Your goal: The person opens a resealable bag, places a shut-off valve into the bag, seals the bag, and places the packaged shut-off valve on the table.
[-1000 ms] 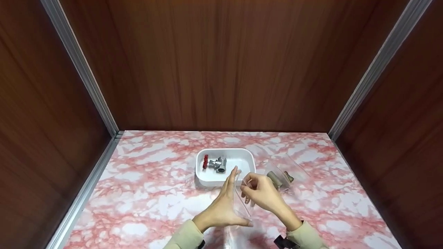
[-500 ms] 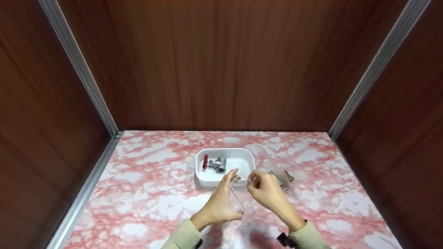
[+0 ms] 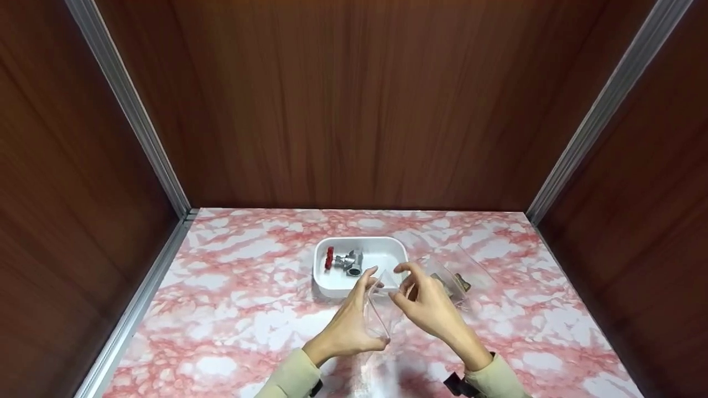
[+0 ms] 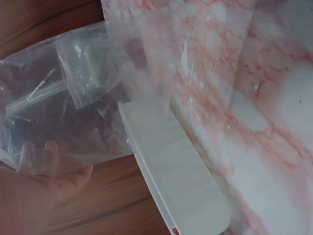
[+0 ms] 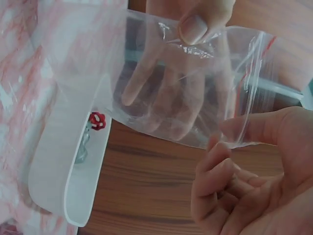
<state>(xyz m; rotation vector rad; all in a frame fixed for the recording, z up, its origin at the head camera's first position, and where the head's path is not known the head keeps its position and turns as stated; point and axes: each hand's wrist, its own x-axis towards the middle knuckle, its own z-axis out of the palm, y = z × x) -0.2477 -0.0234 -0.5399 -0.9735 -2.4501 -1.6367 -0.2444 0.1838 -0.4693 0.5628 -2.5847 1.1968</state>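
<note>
My left hand (image 3: 348, 329) holds a clear zip bag (image 3: 383, 318), thumb and fingers spread around it. In the right wrist view its thumb presses the film, and the other fingers show through from behind. My right hand (image 3: 427, 307) is at the bag's right side. From the head its index finger and thumb look apart; in the right wrist view their tips meet the bag's edge near the red-lined zip (image 5: 244, 93). Whether they pinch it is unclear. Beyond the hands, a metal valve with a red handwheel (image 3: 349, 262) lies in a white tray (image 3: 387, 260).
Right of the tray lie clear bags on the marbled table (image 3: 249, 293). One holds a brass-coloured piece (image 3: 462, 282) and an olive cylinder (image 3: 441, 283), partly hidden by my right hand. Brown panels (image 3: 354, 110) with metal corner rails (image 3: 133, 110) enclose the table.
My left hand has shifted slightly left with the bag, and the right has moved slightly right. The right index finger has lifted away from its thumb. Valve and tray have stayed put.
</note>
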